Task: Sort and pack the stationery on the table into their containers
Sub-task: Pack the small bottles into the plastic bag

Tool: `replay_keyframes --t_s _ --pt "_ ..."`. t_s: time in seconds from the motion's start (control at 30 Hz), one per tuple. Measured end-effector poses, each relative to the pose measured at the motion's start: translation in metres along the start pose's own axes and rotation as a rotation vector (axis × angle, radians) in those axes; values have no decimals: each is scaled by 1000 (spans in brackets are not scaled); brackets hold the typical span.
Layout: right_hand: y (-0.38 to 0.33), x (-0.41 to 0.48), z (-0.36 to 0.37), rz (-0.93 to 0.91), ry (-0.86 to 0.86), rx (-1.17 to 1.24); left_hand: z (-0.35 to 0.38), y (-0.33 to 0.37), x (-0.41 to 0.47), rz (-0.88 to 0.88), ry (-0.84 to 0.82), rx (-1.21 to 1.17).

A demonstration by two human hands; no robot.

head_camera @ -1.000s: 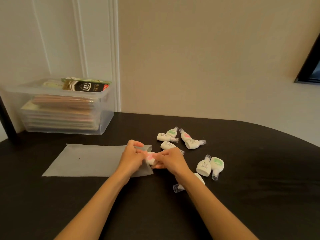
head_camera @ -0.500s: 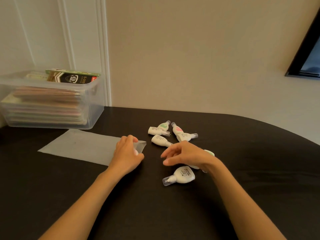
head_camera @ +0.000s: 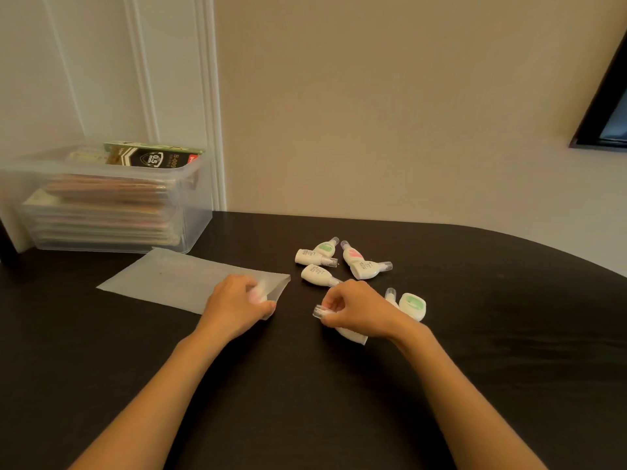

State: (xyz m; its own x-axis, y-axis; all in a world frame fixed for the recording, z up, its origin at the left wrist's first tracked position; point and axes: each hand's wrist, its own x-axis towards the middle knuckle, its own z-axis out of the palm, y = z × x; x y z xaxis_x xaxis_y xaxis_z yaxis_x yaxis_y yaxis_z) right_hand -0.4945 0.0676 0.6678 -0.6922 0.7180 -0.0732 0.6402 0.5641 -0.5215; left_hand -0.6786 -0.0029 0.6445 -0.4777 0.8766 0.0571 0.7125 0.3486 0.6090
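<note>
A frosted plastic pouch (head_camera: 183, 281) lies flat on the black table (head_camera: 475, 334). My left hand (head_camera: 237, 305) grips its open right end, where one correction tape shows faintly inside. My right hand (head_camera: 359, 312) curls round a white correction tape (head_camera: 349, 335) with a clear cap, lifted just off the table. Several more white correction tapes lie loose: a cluster (head_camera: 325, 261) behind my right hand and a green-labelled one (head_camera: 412, 305) to its right.
A clear plastic storage box (head_camera: 112, 212) stacked with packets stands at the back left against the wall, a black-and-green pen box (head_camera: 152, 157) on top. The table's curved edge runs along the right.
My right hand moved from above the table down onto the nearest correction tape and picked it up. My left hand stays at the pouch mouth.
</note>
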Motion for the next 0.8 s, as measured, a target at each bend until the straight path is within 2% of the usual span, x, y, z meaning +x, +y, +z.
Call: replay_keyframes --t_s 0.07,0.13,0.27,0.43,0.53,0.67,0.8 --pt "-4 3 5 -27 39 113 -1 0 2 39 -33 6" --pt "-11 4 8 -19 76 328 -3 2 0 49 -57 34" --pt "-18 14 13 33 202 735 -5 2 -2 8 59 182" --pt "-22 25 21 112 323 1011 -10 4 -3 -24 73 34" --pt "-21 28 27 125 351 997 -9 4 -1 -7 101 -1" --pt "-19 28 32 148 395 732 -6 3 0 -8 184 -19" --pt "-21 30 39 95 456 543 -4 2 2 43 275 -35"
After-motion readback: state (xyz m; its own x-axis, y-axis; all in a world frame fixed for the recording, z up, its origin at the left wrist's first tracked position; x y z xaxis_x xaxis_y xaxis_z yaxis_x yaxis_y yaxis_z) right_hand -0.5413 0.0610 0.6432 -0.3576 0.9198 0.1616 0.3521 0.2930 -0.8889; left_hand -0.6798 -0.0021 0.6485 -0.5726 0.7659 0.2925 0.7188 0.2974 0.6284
